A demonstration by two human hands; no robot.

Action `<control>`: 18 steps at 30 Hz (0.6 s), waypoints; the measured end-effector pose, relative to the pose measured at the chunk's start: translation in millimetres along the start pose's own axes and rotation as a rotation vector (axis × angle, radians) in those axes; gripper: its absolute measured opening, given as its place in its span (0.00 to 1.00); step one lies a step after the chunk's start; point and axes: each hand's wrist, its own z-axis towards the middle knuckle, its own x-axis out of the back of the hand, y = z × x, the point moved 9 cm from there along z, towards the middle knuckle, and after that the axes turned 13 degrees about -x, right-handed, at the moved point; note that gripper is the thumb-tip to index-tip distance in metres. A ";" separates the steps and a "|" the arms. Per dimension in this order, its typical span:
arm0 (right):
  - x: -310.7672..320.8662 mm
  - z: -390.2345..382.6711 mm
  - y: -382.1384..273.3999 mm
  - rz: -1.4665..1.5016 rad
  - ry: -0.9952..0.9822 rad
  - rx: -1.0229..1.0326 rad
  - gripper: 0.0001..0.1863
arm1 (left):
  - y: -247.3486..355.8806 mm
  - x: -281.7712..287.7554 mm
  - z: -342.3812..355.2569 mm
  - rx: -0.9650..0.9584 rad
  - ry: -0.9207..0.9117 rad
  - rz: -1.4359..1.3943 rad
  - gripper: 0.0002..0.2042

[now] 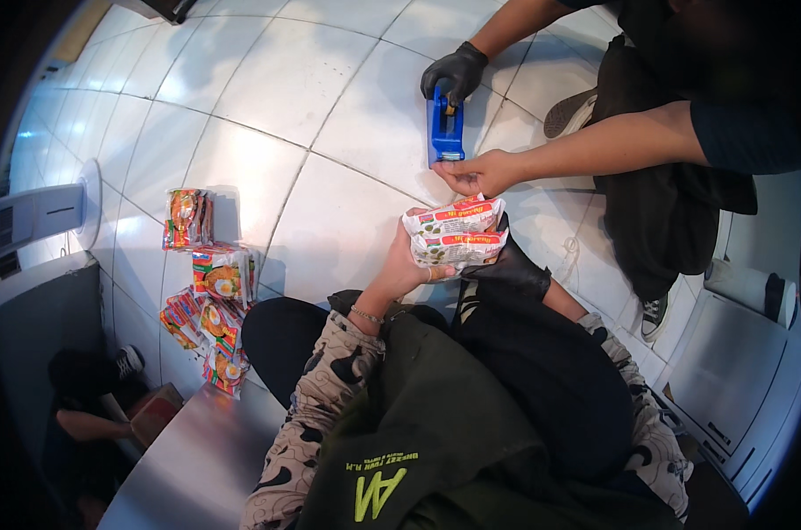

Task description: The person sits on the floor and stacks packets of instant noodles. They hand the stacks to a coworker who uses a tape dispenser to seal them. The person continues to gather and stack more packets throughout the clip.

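Between my two hands is a small stack of instant noodle packets, white and red, with their edges turned up. My bare left hand grips its left side, thumb along the near edge. On the right side my right hand, in a black glove, is closed around the stack, its fingers partly hidden behind the packets. Just beyond, a co-worker's black-gloved hand holds a blue tape dispenser. That person's bare hand pinches near the dispenser's lower end, close to my packets.
Several piles of orange-red noodle packets lie on the white tiled floor to my left. Beside them stands a white fan-like stand. Another person sits at the lower left, holding a brown box. A grey cabinet is at right.
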 end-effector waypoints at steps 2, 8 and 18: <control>1.1 1.8 3.6 -0.045 0.028 0.002 0.52 | 3.1 3.5 6.8 -0.044 -0.071 0.071 0.49; 10.0 22.5 45.8 -0.034 0.003 0.035 0.55 | -4.4 8.9 14.2 0.008 -0.170 0.153 0.49; 7.3 19.4 43.2 0.199 0.132 -0.039 0.52 | -30.2 27.3 12.7 0.078 -0.173 0.152 0.48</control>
